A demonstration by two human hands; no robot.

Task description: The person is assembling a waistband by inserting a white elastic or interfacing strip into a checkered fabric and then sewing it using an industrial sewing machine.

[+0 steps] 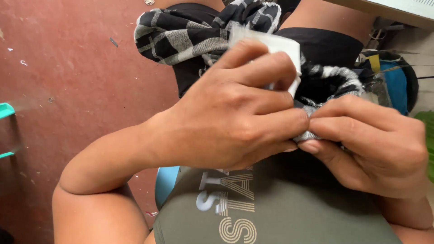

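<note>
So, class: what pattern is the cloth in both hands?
Black-and-white plaid cloth, clearest in the head view.

A: Any room around that checked cloth [190, 36]?

B: Left of it, yeah, just bare red floor [68, 81]. Right of it a blue bag [395, 79] crowds in, tabletop edge [398, 11] above.

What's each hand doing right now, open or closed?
Left hand: closed, pinching the black-and-white plaid cloth and a white fabric piece.
Right hand: closed, pinching the same cloth.
</note>
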